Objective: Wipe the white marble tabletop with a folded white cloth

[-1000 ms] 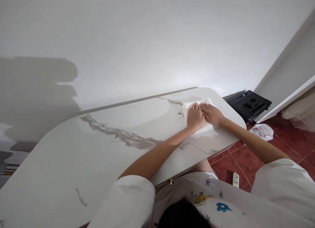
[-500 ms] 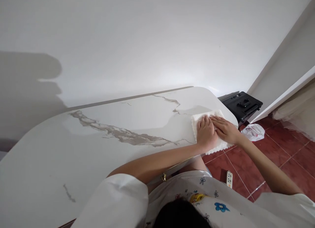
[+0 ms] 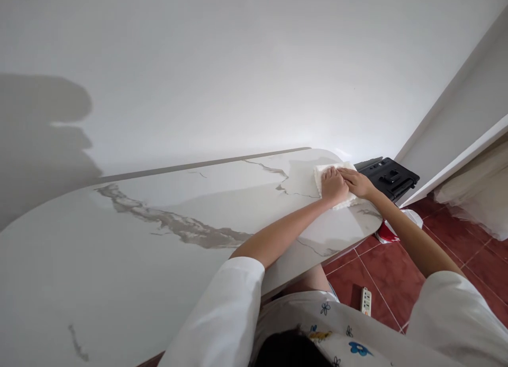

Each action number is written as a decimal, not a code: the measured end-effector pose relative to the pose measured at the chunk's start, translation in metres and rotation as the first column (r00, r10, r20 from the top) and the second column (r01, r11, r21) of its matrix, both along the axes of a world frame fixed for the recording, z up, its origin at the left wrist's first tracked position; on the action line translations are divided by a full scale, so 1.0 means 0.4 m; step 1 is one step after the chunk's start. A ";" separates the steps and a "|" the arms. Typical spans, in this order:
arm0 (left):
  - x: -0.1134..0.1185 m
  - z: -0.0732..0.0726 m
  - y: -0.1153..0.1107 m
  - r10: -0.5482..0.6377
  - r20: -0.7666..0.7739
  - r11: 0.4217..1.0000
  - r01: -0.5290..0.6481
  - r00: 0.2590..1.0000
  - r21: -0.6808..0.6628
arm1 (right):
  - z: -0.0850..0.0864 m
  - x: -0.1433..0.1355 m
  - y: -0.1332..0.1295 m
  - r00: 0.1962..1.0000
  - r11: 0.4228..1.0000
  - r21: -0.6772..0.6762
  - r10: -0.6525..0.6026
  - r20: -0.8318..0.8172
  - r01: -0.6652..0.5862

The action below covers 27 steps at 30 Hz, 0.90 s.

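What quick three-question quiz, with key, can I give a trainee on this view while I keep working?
1. The left hand and right hand rest on which thing? A) brush B) cloth C) bowl
2. Fill in: the case is by the table's ____ end in the picture.
3. True or false: the power strip lies on the table.

Key: 1 B; 2 right; 3 false, the power strip is on the floor.

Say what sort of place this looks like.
Probably a room in a home: a rounded, white, marble-patterned table stands along a plain white wall, with a black, suitcase-like case beyond its end and a white power strip on red floor tiles.
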<state>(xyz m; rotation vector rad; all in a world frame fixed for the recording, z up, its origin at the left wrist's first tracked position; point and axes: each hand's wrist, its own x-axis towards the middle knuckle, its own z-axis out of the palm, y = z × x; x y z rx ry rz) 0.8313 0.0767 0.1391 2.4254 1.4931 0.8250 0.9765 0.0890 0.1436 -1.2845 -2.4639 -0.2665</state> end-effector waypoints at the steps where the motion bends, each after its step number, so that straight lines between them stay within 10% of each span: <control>1: -0.004 0.002 0.024 0.010 0.005 1.000 -0.010 1.000 -0.005 | 0.003 -0.006 0.029 1.000 1.000 -0.009 0.004 0.001 -0.004; 16: -0.128 0.013 0.316 0.194 -0.008 0.980 -0.193 0.981 0.051 | 0.041 -0.164 0.348 0.997 0.993 -0.101 0.052 -0.064 -0.058; 27: -0.053 0.031 0.415 0.125 -0.091 0.990 -0.118 0.988 0.082 | 0.036 -0.081 0.428 0.992 0.991 -0.132 -0.051 -0.114 0.036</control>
